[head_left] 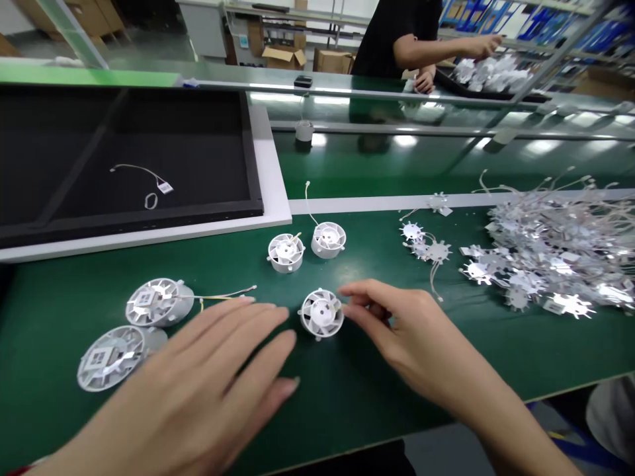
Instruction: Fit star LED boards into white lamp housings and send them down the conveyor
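Observation:
A small white round finned housing (321,313) lies on the green table (347,390) between my hands. My right hand (397,324) touches its right edge with thumb and fingertips. My left hand (218,370) hovers flat just left of it, fingers apart, holding nothing. Two more white housings (286,252) (328,238) sit just beyond, one trailing a thin wire. Two larger round pieces with silver star plates (157,302) (112,357) lie at the left, partly under my left hand.
A heap of silver star-shaped plates with wires (555,258) covers the right side. A black tray in a white frame (270,192) holds a loose wire at the left. Across the far belt a person in black (397,39) handles white parts.

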`<state>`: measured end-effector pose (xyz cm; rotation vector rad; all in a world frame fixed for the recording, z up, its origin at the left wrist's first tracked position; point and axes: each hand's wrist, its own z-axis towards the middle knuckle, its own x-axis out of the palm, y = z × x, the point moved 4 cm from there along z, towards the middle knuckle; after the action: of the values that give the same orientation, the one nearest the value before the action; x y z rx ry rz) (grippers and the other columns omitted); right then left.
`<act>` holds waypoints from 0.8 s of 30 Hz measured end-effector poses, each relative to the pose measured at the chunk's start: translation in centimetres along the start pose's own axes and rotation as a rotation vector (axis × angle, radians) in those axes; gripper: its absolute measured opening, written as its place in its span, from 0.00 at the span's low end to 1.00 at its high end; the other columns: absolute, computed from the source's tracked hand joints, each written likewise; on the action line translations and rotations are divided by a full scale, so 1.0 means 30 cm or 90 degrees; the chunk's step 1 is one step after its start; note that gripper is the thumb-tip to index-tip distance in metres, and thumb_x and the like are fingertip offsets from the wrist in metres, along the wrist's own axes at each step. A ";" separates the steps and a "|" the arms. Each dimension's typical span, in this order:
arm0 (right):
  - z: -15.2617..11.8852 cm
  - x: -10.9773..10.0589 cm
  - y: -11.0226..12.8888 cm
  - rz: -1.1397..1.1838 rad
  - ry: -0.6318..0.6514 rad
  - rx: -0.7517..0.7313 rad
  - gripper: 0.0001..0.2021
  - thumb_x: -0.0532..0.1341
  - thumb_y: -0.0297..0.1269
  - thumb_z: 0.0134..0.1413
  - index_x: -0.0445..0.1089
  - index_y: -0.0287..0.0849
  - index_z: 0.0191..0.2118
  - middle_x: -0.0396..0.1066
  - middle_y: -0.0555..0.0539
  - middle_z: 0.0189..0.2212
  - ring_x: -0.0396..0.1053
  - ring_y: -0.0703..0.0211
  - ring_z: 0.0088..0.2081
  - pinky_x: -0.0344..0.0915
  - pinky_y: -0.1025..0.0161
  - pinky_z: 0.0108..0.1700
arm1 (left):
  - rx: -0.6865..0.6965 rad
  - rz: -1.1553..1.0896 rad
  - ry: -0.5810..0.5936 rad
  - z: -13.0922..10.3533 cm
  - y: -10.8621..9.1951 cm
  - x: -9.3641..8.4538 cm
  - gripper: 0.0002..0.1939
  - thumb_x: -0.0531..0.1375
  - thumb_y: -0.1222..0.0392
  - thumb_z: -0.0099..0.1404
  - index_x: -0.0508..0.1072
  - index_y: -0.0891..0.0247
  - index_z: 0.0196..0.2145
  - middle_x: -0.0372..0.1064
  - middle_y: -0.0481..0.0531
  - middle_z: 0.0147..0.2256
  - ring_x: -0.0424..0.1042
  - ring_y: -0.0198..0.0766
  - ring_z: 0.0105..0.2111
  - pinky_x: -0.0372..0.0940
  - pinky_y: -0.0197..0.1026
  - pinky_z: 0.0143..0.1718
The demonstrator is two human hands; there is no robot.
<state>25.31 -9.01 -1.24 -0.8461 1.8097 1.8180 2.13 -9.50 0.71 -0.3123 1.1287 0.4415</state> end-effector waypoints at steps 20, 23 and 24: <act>-0.070 0.049 -0.095 0.143 -0.009 0.091 0.07 0.58 0.30 0.72 0.71 0.48 0.48 0.79 0.52 0.35 0.79 0.57 0.37 0.71 0.63 0.38 | 0.123 -0.019 0.057 0.152 -0.034 0.194 0.15 0.53 0.69 0.72 0.73 0.61 0.52 0.79 0.61 0.44 0.79 0.52 0.29 0.71 0.49 0.23; -0.091 -0.008 -0.074 0.027 -0.039 0.033 0.10 0.56 0.29 0.73 0.72 0.47 0.53 0.82 0.48 0.42 0.80 0.56 0.38 0.73 0.62 0.39 | 0.110 -0.026 0.059 0.124 -0.029 0.224 0.17 0.49 0.69 0.74 0.73 0.59 0.52 0.78 0.61 0.46 0.77 0.51 0.30 0.68 0.48 0.25; -0.101 -0.041 -0.072 -0.039 -0.083 0.009 0.11 0.56 0.30 0.74 0.73 0.47 0.54 0.82 0.47 0.44 0.80 0.57 0.37 0.72 0.62 0.37 | 0.097 -0.043 0.060 0.117 -0.026 0.232 0.17 0.49 0.68 0.75 0.73 0.57 0.52 0.78 0.60 0.47 0.76 0.50 0.31 0.68 0.47 0.27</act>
<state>28.04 -11.78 -1.84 -0.7513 1.6953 1.7761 7.79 -7.31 -4.24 -0.2386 1.2322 0.2823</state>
